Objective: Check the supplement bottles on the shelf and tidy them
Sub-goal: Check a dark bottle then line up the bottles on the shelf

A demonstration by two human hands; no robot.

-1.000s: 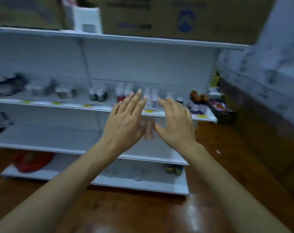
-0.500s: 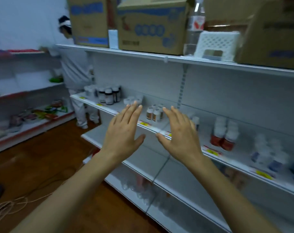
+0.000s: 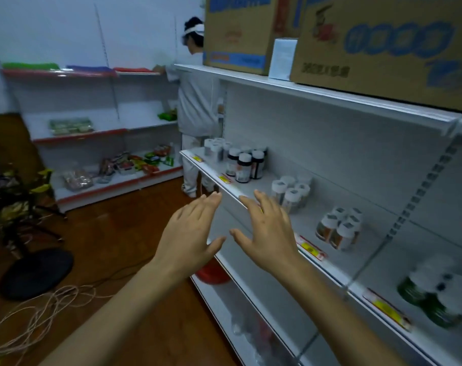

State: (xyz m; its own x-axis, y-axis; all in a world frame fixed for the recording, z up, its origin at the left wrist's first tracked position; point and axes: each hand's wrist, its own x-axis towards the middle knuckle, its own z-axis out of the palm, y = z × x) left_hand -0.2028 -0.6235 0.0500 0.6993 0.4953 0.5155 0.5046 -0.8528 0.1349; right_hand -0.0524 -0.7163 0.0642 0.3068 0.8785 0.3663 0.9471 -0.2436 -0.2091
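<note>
Left hand (image 3: 190, 233), right hand (image 3: 269, 233): both flat, fingers straight, holding nothing, side by side before shelf (image 3: 211, 169) edge. Right fingertips overlap edge; contact unclear.
Supplement bottles (image 3: 339, 232): in clusters on shelf, 12 to 3 o'clock of hands. Dark bottles (image 3: 244, 165) farthest. Green bottles (image 3: 436, 299) blurred. Labels unreadable.
Cardboard boxes (image 3: 383, 43): 1 o'clock, cut off by frame.
Person (image 3: 195, 107): 12 o'clock, partly hidden behind box.

shelf (image 3: 265, 179) | dark bottles (image 3: 244, 167) | clear bottles (image 3: 290, 192) | orange bottles (image 3: 339, 229) | green bottles (image 3: 436, 297)
</note>
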